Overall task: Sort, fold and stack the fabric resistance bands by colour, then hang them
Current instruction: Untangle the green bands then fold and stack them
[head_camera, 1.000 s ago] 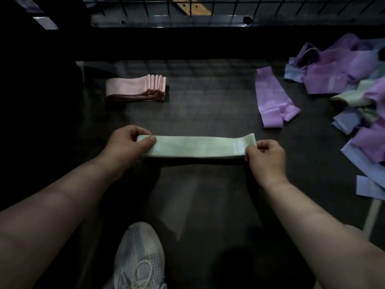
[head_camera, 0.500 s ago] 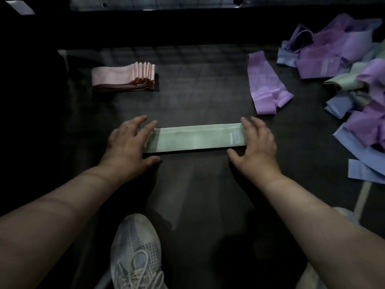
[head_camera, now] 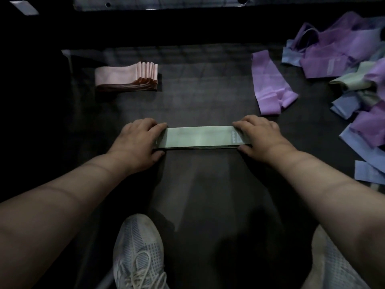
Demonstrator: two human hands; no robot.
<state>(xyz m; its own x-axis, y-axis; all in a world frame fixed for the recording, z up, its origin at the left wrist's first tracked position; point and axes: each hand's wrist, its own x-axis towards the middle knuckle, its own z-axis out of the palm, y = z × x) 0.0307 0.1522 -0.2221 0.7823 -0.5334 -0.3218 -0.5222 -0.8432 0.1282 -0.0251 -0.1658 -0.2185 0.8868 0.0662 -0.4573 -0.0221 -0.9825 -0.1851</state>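
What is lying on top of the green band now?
The left hand and the right hand each hold one end of the green band, fingers curled over it. Its middle is bare. The ends themselves are covered by the fingers.

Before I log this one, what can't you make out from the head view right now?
- Both ends of the green band: head view, covered by the left hand and right hand.
- Print on the band's label: too small.
- Unsorted pile: cut off by the right edge, overlapping, so no count.
- Pink stack: lower layers lost in shadow, so no count.
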